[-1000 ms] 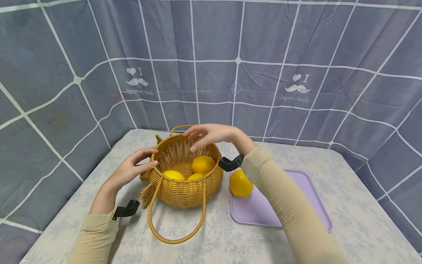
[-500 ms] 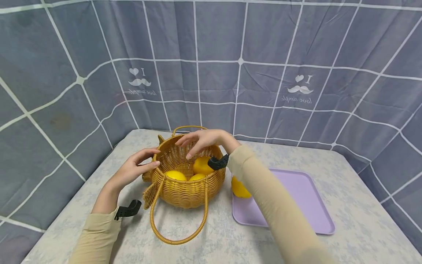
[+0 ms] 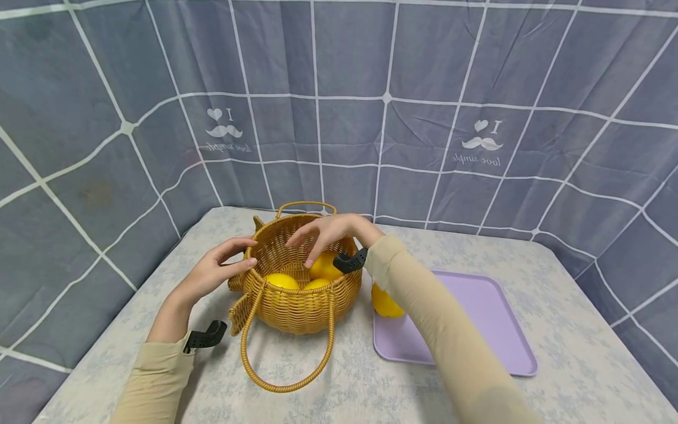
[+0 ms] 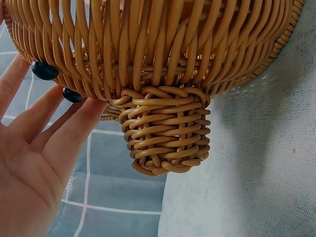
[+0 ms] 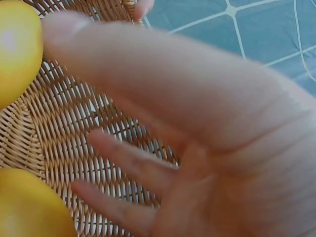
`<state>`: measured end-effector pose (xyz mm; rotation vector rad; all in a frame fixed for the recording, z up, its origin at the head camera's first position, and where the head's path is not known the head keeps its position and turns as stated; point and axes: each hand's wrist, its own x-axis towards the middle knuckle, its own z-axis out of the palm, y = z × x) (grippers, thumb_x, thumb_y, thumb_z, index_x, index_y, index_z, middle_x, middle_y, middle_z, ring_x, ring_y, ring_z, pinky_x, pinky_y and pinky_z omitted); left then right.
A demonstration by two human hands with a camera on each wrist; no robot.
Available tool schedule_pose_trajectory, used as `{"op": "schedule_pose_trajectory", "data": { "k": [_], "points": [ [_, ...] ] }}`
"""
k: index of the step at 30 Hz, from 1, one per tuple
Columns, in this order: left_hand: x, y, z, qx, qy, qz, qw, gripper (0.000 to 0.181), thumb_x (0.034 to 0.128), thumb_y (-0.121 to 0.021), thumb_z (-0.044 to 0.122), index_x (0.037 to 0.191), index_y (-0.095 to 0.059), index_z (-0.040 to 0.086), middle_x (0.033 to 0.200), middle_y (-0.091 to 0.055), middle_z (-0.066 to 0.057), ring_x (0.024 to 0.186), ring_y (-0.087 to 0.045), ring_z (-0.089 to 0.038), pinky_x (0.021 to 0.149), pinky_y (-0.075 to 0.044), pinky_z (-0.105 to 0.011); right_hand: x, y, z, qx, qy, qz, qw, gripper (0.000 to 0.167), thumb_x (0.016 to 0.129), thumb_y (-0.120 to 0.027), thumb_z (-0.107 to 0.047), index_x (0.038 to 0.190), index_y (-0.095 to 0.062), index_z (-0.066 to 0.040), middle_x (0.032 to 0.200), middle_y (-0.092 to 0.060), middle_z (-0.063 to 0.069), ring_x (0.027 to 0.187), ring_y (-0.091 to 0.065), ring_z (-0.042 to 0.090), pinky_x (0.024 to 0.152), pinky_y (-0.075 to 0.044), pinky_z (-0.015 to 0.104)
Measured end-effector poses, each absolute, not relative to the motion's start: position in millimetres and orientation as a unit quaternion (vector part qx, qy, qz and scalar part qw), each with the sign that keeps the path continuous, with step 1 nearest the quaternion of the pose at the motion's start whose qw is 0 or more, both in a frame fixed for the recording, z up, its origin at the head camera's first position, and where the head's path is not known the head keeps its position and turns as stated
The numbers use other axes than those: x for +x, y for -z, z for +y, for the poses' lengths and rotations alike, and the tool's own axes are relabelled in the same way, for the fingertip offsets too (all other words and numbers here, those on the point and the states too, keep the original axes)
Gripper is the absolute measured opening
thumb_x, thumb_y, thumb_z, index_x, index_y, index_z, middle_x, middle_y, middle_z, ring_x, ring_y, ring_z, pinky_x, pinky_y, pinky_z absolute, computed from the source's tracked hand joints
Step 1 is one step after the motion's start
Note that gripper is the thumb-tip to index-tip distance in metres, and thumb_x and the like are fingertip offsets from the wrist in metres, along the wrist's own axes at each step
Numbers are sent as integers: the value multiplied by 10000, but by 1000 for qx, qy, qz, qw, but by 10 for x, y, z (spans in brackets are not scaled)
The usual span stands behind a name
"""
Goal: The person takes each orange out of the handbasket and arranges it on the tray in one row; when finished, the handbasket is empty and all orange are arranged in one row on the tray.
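Note:
The wicker basket (image 3: 296,312) stands on the table with three yellow fruits inside, one of them (image 3: 282,281) at its near left. At the left rim, my left hand (image 3: 203,274) grips the basket; in the left wrist view its fingers (image 4: 74,133) lie against the outer wall (image 4: 163,49), beside two dark beads. My right hand (image 3: 331,229) reaches into the basket's mouth, fingers spread and holding nothing. Its thumb (image 5: 123,64) is close to a yellow fruit (image 5: 17,49) in the right wrist view; whether they touch I cannot tell.
A lilac tray (image 3: 477,318) lies right of the basket, with another yellow fruit (image 3: 385,303) at its left edge, partly behind the right sleeve. One basket handle (image 3: 286,388) hangs toward the front. Grey-blue checked cloth (image 3: 349,129) stands behind the table.
My right hand has moved left and lower into the basket, and its thumb has come down beside the fruit. The left hand keeps its place on the rim.

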<state>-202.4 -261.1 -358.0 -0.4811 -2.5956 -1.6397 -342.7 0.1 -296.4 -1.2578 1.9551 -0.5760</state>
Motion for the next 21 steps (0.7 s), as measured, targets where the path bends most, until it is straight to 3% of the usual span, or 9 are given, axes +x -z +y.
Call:
{"op": "schedule_pose_trajectory", "data": {
  "k": [6,11,21],
  "points": [
    [-2024,3580,-2609,-154,528,-835,16,417,929,-612,260,1306,-508,116,1438,-379,-73,1333,-292,-319,1024,-256,-582,-3407,2978,-24,-476,175,775,377,729,752,-795,-286,1395,-471,-171,1408,-445,-48,1297,-349,82,1083,-269,325],
    [-2026,3586,-2611,-155,528,-835,19,412,929,-612,259,1304,-511,121,1435,-382,-69,1333,-294,-316,1027,-251,-583,-3392,2979,-48,-465,148,784,384,750,726,-811,-305,1390,-481,-193,1403,-440,-85,1309,-313,84,1090,-254,347],
    [-2033,3597,-2620,-154,528,-835,17,427,928,-614,259,1314,-504,115,1435,-381,-70,1329,-298,-316,1027,-252,-578,-3390,2997,-71,-433,123,790,417,792,712,-822,-298,1410,-452,-236,1490,-300,-46,1350,-236,120,1085,-236,320]
  ]
}}
